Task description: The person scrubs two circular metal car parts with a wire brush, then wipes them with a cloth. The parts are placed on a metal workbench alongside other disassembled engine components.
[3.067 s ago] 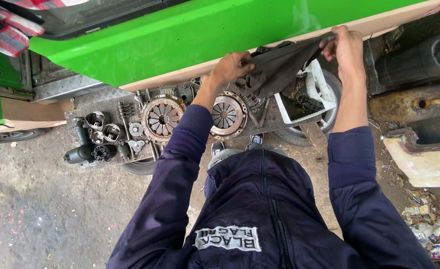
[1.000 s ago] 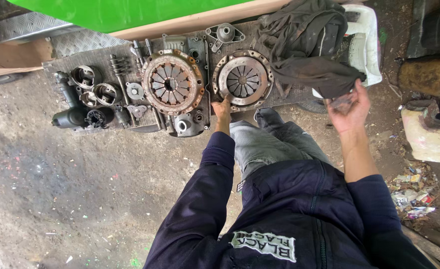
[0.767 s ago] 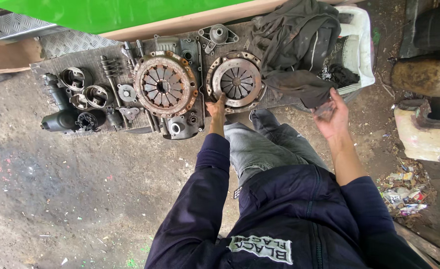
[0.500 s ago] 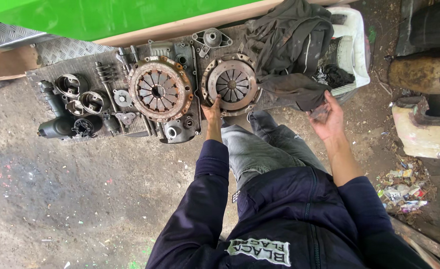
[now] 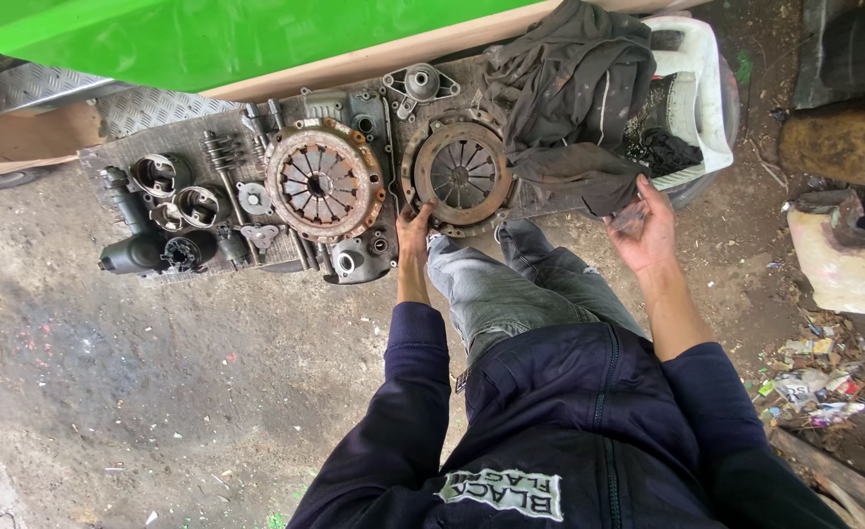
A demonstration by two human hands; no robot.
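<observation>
Touching the round rusty metal clutch plate (image 5: pixel 462 176) on the grey metal surface (image 5: pixel 158 118), the left hand (image 5: pixel 415 227) had not lifted it; the right hand (image 5: pixel 643 227), right of it, spread its fingers, empty.

the ground (image 5: pixel 109 392) was bare packed dirt, grey-brown and stained, with small pale flecks scattered over it, and flat daylight lay on it without hard shadows. a bright green panel (image 5: pixel 207 39) with a tan strip along its lower edge ran across the top, beside a piece of ridged metal plate (image 5: pixel 158 106) and a brown cardboard sheet (image 5: pixel 21 137). at the right stood a rusty drum (image 5: pixel 839 142) and a chipped pale block (image 5: pixel 844 264), with a heap of coloured litter (image 5: pixel 805 382) near a wooden plank (image 5: pixel 834 475).
</observation>
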